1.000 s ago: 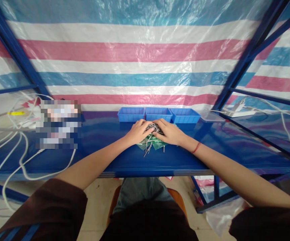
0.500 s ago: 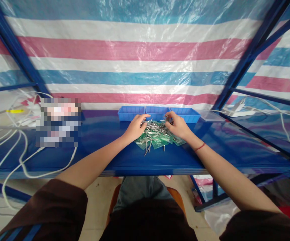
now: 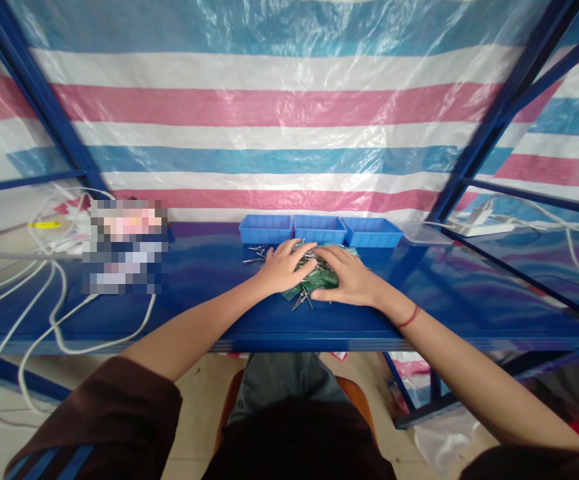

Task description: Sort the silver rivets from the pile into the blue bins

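A heap of small metal pins (image 3: 305,296) and green circuit boards (image 3: 319,279) lies on the blue bench (image 3: 269,320). My left hand (image 3: 285,267) rests palm down on the heap's left side with fingers stretched over it. My right hand (image 3: 350,277) lies flat on the right side, fingers pointing left over the boards. Both hands cover most of the heap. A few loose pins (image 3: 255,252) lie just left of my left hand.
Three blue plastic bins (image 3: 319,229) stand in a row behind the heap, with a clear plastic tray (image 3: 422,233) to their right. White cables (image 3: 59,313) trail over the bench's left part. A striped tarp hangs behind blue frame posts (image 3: 474,153).
My hands had parted and bared the heap half a second ago. Now they have come back together and lie flat on it. Some pins have scattered to the left.
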Tool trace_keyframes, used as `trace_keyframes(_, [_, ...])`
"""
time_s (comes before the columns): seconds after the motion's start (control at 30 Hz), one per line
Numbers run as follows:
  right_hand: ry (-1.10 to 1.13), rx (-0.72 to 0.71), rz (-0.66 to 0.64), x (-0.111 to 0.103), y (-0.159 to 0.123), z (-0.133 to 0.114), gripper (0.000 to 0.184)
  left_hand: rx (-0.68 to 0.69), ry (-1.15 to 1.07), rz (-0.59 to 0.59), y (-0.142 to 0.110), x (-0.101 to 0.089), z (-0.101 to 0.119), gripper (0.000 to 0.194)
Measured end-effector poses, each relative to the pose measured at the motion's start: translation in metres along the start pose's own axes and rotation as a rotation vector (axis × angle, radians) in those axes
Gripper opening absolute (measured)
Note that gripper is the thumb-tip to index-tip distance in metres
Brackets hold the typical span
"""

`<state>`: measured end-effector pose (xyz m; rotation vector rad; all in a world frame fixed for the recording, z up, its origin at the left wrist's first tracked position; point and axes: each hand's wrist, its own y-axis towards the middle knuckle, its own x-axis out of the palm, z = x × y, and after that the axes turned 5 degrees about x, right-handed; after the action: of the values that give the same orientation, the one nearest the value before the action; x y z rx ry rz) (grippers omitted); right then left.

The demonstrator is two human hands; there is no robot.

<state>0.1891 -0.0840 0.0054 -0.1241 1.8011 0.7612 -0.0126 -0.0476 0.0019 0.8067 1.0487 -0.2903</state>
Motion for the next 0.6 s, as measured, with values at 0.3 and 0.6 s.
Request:
trace_keyframes(0.3, [-0.151,-0.074,0.017,0.014,0.010,-0.004,0.062,0.027,0.014,0.012,0.005,0.004,-0.006,0.039])
trace_keyframes(0.6, [-0.374,-0.272,0.083,-0.018,0.035,-0.015,0.030,-0.067,-0.114,0.102,0.011,0.005,-0.013,0.036])
